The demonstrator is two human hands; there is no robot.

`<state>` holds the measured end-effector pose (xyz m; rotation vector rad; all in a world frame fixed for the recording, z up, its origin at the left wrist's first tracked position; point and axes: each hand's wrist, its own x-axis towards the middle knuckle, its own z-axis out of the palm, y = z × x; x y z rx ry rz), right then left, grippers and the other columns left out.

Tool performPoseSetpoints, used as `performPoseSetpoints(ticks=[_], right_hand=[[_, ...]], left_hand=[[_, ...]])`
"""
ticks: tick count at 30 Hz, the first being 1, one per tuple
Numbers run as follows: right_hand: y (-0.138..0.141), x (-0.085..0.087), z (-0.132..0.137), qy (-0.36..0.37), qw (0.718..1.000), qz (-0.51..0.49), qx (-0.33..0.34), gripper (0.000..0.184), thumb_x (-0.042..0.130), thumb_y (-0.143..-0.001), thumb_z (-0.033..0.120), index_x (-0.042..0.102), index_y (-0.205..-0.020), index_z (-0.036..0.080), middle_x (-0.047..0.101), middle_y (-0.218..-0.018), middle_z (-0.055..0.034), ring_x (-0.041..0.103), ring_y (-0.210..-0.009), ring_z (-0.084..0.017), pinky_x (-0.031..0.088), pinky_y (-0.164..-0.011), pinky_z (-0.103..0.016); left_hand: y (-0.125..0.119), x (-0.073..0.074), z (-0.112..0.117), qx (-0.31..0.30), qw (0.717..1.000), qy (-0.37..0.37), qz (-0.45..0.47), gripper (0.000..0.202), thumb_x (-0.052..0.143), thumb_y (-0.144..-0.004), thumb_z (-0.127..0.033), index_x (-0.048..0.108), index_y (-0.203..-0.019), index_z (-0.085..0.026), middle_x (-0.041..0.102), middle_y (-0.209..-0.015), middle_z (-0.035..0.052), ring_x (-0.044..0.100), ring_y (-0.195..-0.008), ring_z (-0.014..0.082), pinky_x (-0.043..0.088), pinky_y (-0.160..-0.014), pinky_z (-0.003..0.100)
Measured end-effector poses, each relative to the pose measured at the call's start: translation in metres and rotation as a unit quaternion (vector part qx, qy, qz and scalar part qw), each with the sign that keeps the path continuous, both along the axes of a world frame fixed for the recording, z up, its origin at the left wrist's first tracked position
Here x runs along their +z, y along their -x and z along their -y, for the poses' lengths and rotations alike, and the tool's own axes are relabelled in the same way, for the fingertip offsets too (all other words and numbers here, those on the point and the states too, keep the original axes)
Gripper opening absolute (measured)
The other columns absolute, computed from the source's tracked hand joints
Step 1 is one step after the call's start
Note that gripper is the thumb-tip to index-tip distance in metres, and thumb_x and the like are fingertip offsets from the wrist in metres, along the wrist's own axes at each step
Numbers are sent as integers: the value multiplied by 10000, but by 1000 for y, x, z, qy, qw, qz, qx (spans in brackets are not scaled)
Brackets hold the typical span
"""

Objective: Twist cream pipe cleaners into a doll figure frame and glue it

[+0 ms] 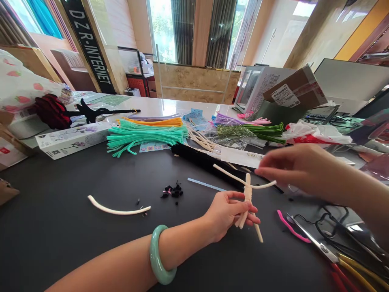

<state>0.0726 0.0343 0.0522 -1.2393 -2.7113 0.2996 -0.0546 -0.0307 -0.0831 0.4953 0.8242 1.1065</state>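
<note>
My left hand (227,215) grips a cream pipe-cleaner figure (247,194) upright, its twisted stems held between fingers and thumb. A jade-green bangle (161,253) circles my left wrist. My right hand (291,170) hovers just above the figure's outstretched cream arm, with its fingertips close to the stem and holding nothing. Whether they touch it is hard to tell. A separate curved cream pipe cleaner (118,211) lies on the dark table (75,182) to the left, beyond a small heap of black bits (172,194).
Bundles of teal (142,136), orange (152,121), green (252,132) and black (206,162) pipe cleaners lie behind my hands. Scissors (316,243), pliers with red and yellow handles (349,271) and a pink pipe cleaner (291,227) sit at front right. A printed box (73,138) stands at left.
</note>
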Motion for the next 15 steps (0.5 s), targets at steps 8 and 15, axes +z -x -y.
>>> performPoseSetpoints(ticks=[8,15], right_hand=[[109,18,-55,-12,995,99,3,165,586,-839,248,679,-765,134,654,-626,-19,608,-569,-119,451,-571,-230],[164,-21,-119,107,980,162,-40,279,545,-908,297,557,-1146,152,591,-1137,-82,612,-934,-192,525,-785,-386]], left_hand=[[2,0,4,-45,999,6,26,211,563,-746,8,502,-929,-80,660,-705,54,677,-546,133,499,-562,226],[1,-8,3,-55,997,-9,49,196,568,-672,37,524,-812,-93,636,-717,32,679,-536,134,517,-562,231]])
